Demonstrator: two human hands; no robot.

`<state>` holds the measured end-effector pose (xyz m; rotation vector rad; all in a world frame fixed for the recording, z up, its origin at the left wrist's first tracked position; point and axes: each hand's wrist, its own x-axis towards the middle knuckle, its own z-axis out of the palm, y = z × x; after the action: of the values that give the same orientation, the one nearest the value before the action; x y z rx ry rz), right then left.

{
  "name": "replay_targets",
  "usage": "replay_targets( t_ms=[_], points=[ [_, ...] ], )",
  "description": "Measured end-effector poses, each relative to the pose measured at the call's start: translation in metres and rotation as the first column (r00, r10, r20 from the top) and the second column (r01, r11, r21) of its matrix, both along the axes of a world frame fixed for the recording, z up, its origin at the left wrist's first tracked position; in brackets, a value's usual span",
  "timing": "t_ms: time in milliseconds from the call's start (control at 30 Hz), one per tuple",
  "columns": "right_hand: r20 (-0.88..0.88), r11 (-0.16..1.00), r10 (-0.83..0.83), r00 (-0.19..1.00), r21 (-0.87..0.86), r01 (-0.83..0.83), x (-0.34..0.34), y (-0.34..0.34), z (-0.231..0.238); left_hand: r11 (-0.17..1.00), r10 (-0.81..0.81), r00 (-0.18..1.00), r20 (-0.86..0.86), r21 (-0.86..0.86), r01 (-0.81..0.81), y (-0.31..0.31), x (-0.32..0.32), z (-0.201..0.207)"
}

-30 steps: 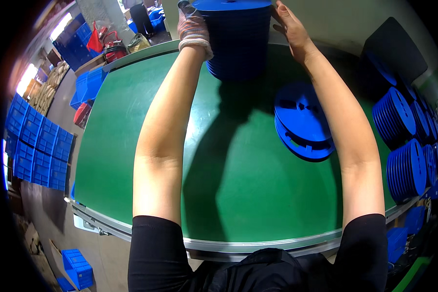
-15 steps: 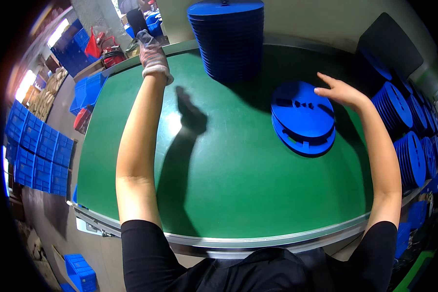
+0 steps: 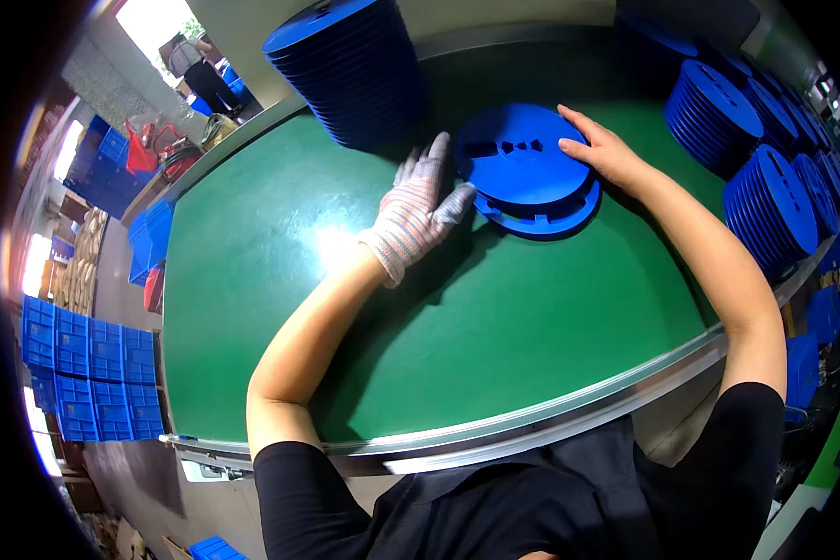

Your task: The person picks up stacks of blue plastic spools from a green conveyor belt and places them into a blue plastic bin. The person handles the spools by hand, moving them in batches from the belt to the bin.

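Note:
Two blue round slotted plastic discs (image 3: 530, 177), which look like reel flanges, lie one over the other on the green tabletop (image 3: 495, 345). The upper one is offset, so the rim of the lower disc (image 3: 562, 222) shows at the near side. My left hand (image 3: 416, 207), in a striped knitted glove, is beside their left edge, fingers stretched out and thumb apart. It holds nothing; whether the thumb touches the rim I cannot tell. At the right edge, my bare right hand (image 3: 609, 154) has its fingers spread, with the thumb at the upper disc's rim.
A tall stack of blue discs (image 3: 350, 79) stands at the table's far side. More stacked blue reels (image 3: 770, 210) line the right edge. Blue crates (image 3: 93, 359) are piled on the floor to the left. In the far left background stands a person (image 3: 201, 75).
My left hand has come from the table's far left edge to the discs' left side. My right hand stays by their right edge. The whole view has shifted.

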<state>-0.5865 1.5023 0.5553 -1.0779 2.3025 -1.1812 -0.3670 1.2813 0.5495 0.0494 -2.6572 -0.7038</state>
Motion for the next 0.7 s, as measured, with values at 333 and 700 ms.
replay_targets(
  t_ms=[333,700],
  points=[
    [0.085,0.879,0.123,0.989,-0.472,-0.069,0.026,0.004,0.022,0.919,-0.142,0.988,0.066,0.380,0.107,0.014,0.008,0.003],
    [0.420,0.836,0.226,0.879,-0.546,0.046,0.067,0.004,0.085,0.011,-0.319,0.920,-0.227,0.970,0.243,0.041,0.027,0.048]
  ],
)
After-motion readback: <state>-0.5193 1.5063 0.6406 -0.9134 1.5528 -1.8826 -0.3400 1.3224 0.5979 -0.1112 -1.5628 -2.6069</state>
